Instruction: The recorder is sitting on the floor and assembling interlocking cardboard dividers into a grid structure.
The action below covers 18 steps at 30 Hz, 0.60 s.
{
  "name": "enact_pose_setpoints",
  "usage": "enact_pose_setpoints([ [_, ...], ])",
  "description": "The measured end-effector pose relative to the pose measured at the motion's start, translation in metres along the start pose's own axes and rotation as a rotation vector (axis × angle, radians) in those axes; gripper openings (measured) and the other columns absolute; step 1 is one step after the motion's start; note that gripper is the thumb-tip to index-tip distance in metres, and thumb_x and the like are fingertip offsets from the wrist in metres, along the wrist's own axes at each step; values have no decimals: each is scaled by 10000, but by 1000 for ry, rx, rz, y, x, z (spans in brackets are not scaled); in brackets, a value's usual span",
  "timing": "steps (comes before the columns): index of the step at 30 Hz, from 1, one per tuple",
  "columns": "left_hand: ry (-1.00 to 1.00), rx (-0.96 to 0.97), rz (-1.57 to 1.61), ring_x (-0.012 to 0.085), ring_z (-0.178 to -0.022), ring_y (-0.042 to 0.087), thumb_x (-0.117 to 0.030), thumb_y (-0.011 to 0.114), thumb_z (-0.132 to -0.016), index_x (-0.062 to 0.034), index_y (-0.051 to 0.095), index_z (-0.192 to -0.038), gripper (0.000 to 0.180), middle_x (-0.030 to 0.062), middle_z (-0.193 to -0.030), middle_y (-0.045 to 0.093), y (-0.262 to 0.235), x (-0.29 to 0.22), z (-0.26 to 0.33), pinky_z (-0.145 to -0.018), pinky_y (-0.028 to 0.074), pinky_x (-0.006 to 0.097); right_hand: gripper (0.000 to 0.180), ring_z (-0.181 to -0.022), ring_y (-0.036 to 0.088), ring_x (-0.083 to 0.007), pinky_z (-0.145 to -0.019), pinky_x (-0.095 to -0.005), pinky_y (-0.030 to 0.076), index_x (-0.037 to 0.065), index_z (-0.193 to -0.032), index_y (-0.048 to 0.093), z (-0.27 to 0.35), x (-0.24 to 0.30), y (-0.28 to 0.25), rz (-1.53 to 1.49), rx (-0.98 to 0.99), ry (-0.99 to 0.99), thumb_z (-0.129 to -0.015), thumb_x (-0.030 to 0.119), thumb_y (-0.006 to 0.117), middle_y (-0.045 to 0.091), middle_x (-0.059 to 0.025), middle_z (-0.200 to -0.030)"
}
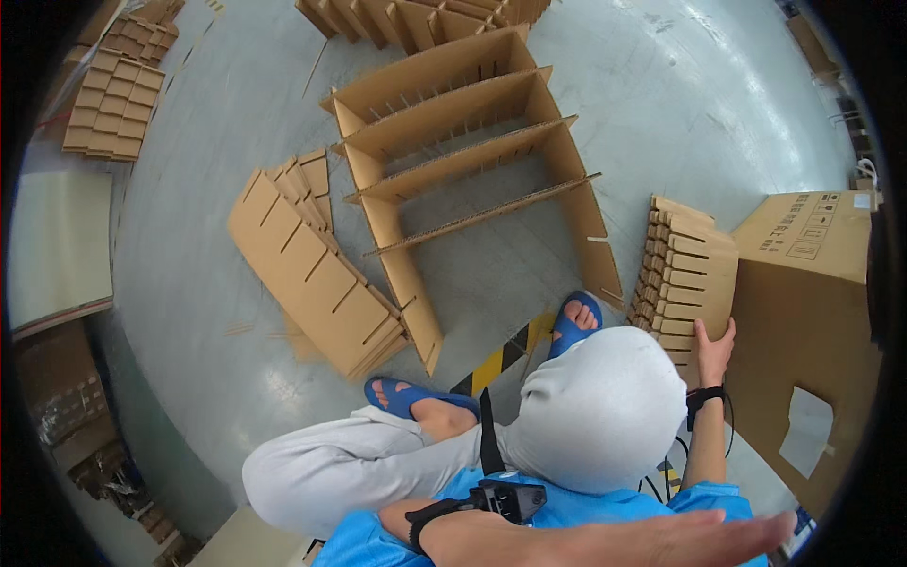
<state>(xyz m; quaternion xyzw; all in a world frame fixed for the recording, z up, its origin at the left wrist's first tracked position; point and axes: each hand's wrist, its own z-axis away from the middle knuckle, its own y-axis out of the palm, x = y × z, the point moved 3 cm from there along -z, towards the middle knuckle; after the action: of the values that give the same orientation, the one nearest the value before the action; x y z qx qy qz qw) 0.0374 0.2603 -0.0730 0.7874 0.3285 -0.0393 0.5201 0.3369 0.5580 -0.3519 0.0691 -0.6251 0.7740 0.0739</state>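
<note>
My right hand (715, 357) grips the near end of a slotted cardboard divider (707, 267), on a fanned stack of dividers at the right. The thumb lies on top, and the other fingers are partly hidden. My left hand (661, 542) stretches flat across the lower edge of the view, fingers extended, with nothing in it. In front of my feet stands a partly assembled cardboard grid (453, 178). Several cross strips sit in its two long side strips. Left of the grid lies a pile of longer slotted cardboard strips (307, 274).
A large cardboard box (803, 293) stands right of the divider stack. Another cardboard grid (425, 21) is at the far side, and stacked cardboard pieces (113, 102) are far left. Yellow-and-black floor tape (501, 364) runs between my blue sandals (402, 395).
</note>
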Motion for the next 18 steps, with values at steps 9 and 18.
enact_pose_setpoints([
  [9, 652, -231, -191, 690, -1103, 493, -732, 331, -924, -226, 596, -1256, 660, 532, -1298, 381, 6, 15, -30, -873, 365, 766, 913, -1311, 426, -403, -1093, -462, 345, 59, -1490, 306, 0, 4, -15, -20, 26, 9, -809, 483, 742, 427, -261, -1422],
  [18, 420, -128, -182, 607, -1125, 513, -634, 397, -936, -158, 607, -1222, 594, 466, -1304, 415, -9, 11, -25, -878, 387, 701, 353, -1015, 596, -119, -908, -268, 457, -44, -1234, 596, 0, 64, -40, -771, 610, -108, -992, 214, 592, 667, -59, -1130],
])
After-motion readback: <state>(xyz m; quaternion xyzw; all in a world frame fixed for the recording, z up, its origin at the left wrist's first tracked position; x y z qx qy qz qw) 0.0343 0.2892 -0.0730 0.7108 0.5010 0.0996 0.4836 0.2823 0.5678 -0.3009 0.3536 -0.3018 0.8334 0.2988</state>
